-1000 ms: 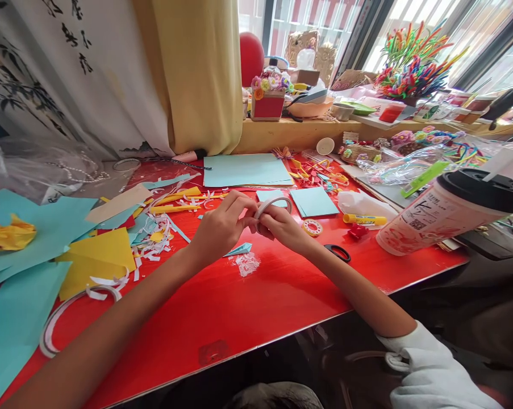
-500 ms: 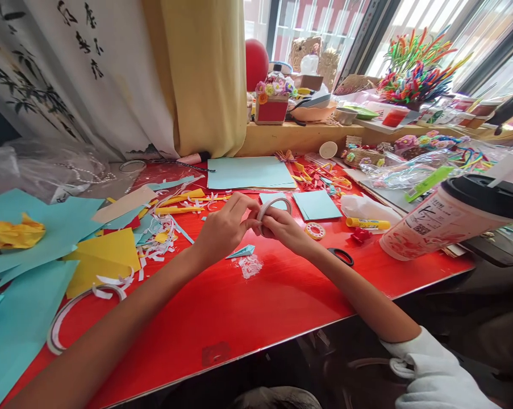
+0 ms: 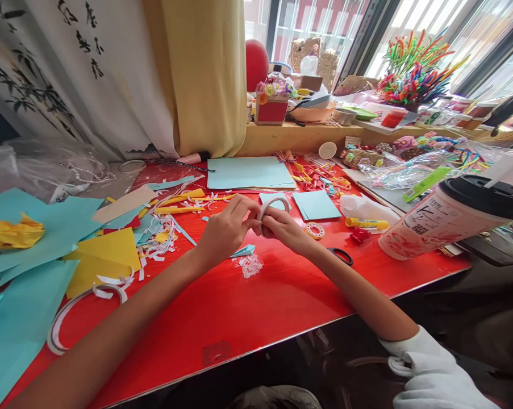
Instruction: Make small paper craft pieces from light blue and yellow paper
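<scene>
My right hand (image 3: 284, 228) is closed round a roll of white tape (image 3: 280, 200), which stands up as a ring above the fingers. Fingertips of my left hand (image 3: 228, 222) pinch at the roll's near left edge; whether they hold the tape's end is too small to tell. Below the hands lie a folded light-blue paper piece (image 3: 244, 250) and a white smeared patch (image 3: 251, 265) on the red table (image 3: 222, 318). A light-blue sheet (image 3: 266, 197) is partly hidden behind the roll.
Light-blue squares (image 3: 316, 205), a small tape roll (image 3: 315, 230), black-handled scissors (image 3: 341, 256), a yellow glue stick (image 3: 367, 224) and a tall cup (image 3: 447, 216) stand or lie to the right. Paper scraps (image 3: 160, 233) and another tape roll (image 3: 60, 324) lie left.
My left hand has shifted very slightly at the roll, now covering a little more of the folded paper. Both hands otherwise keep their hold in the same place.
</scene>
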